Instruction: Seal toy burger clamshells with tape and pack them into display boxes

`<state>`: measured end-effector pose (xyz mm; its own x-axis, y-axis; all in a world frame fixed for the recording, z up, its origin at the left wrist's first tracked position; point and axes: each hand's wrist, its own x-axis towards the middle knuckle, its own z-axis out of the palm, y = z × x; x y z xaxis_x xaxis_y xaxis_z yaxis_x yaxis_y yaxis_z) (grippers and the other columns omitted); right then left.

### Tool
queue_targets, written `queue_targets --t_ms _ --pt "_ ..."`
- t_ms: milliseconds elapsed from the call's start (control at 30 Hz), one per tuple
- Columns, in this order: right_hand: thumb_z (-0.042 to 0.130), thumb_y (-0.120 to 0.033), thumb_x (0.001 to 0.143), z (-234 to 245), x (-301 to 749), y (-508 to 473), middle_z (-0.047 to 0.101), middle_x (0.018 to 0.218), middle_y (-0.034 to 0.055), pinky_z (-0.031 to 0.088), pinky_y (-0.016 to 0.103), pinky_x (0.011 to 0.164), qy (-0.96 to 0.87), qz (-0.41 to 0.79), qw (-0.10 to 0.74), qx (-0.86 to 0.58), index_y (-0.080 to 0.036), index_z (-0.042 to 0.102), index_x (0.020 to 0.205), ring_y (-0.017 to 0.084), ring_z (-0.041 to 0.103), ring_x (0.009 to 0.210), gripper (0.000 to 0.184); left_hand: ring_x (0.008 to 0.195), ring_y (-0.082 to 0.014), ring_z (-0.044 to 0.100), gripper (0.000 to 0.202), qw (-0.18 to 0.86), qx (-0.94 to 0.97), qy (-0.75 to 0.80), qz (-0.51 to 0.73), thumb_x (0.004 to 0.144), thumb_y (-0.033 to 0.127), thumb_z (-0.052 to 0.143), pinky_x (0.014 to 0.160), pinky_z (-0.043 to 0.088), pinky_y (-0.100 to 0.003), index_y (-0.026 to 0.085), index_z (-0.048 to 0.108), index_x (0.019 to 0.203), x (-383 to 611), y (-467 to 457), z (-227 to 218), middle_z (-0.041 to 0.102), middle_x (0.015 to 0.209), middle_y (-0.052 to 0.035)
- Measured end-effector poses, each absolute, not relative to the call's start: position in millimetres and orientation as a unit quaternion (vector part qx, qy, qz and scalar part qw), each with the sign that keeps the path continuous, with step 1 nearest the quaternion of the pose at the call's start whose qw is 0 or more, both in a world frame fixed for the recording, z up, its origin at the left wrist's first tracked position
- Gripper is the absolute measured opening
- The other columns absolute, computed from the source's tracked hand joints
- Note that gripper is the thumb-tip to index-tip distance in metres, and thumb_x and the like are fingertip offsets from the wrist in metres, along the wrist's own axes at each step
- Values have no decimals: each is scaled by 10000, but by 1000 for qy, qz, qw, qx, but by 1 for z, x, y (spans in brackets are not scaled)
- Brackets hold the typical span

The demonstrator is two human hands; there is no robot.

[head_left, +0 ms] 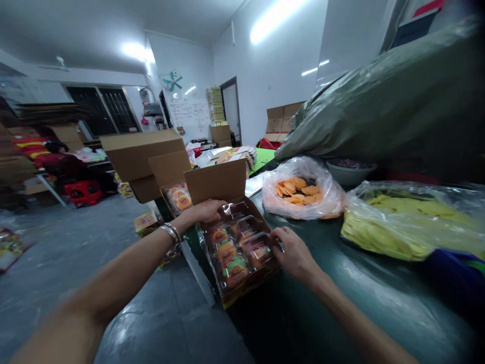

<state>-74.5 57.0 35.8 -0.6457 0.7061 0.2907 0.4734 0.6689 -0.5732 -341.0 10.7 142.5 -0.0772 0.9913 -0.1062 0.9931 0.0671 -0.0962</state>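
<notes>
An open cardboard display box (217,183) tilts at the near edge of the green table, its lid flap standing up at the back. Inside are clear plastic trays (248,227) with burger-shaped pieces (233,268) in orange, green and red. My left hand (208,210) is closed at the box's far left rim, a silver bangle on its wrist; its fingertips are partly hidden. On the other side, my right hand (290,247) has its fingers curled against the right wall, thumb and forefinger close together.
Right of the box lie a clear bag of orange discs (299,192) and a bag of yellow pieces (409,222). A larger open carton (147,156) stands behind on the left. A red stool (83,193) and a person in dark red are farther left.
</notes>
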Motion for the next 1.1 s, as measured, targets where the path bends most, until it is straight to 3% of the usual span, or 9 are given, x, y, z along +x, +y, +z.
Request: queue_targets --t_ms 167,267,333,433,567,733,900,967,1100 --pt "690 -282 784 38 -84 26 651 1149 29 421 340 900 -907 256 227 -245 -297 607 1169 232 557 1081 394 978 -239 643 359 -32 647 758 -81 800 188 519 811 478 -306 206 618 1144 -324 14 149 694 1114 -103" --pt "712 -353 761 37 -92 19 659 1118 91 439 379 832 -902 258 216 -272 -236 539 1236 278 581 1017 519 951 -257 657 297 -54 632 769 -85 830 278 525 785 489 -320 202 636 1094 -312 18 153 697 1077 -120" --pt "707 -415 753 38 -96 16 681 996 101 446 364 733 -897 256 207 -294 -208 511 1229 283 615 898 554 978 -269 651 304 -70 629 770 -82 850 327 520 801 488 -330 202 631 1105 -306 20 154 689 1087 -128" --pt "677 -458 763 41 -100 11 678 860 81 415 332 643 -893 247 199 -320 -202 489 1206 277 631 787 545 1043 -274 626 327 -88 629 769 -70 893 315 480 850 479 -357 212 584 1186 -303 20 152 670 1130 -128" --pt "663 -429 779 40 -100 8 679 845 58 389 327 669 -894 236 197 -325 -225 468 1189 275 632 829 498 1031 -236 621 291 -67 631 770 -69 936 299 473 863 497 -395 211 570 1196 -308 23 148 645 1158 -95" --pt "680 -500 756 33 -97 7 693 924 77 395 348 740 -896 221 202 -328 -225 445 1202 295 630 918 574 993 -215 617 299 -21 641 764 -71 915 348 558 857 522 -430 150 589 1137 -321 34 142 619 1143 -88" --pt "651 -464 796 28 -94 3 699 987 105 380 372 826 -899 190 205 -335 -195 436 1210 304 631 968 538 959 -208 625 313 -24 659 752 -21 909 342 568 842 524 -417 145 577 1152 -328 24 132 626 1121 -84" --pt "636 -470 804 28 -95 2 704 970 121 387 373 802 -900 180 199 -344 -178 468 1145 314 643 939 479 1038 -222 599 377 -60 655 753 24 909 339 559 909 487 -412 148 523 1232 -327 12 129 607 1185 -106" --pt "606 -495 818 31 -97 4 711 943 140 395 373 738 -901 169 182 -355 -183 502 1036 336 660 903 395 1269 -252 417 414 -151 642 742 118 939 308 467 1066 337 -409 164 422 1325 -320 -30 127 498 1344 -130"
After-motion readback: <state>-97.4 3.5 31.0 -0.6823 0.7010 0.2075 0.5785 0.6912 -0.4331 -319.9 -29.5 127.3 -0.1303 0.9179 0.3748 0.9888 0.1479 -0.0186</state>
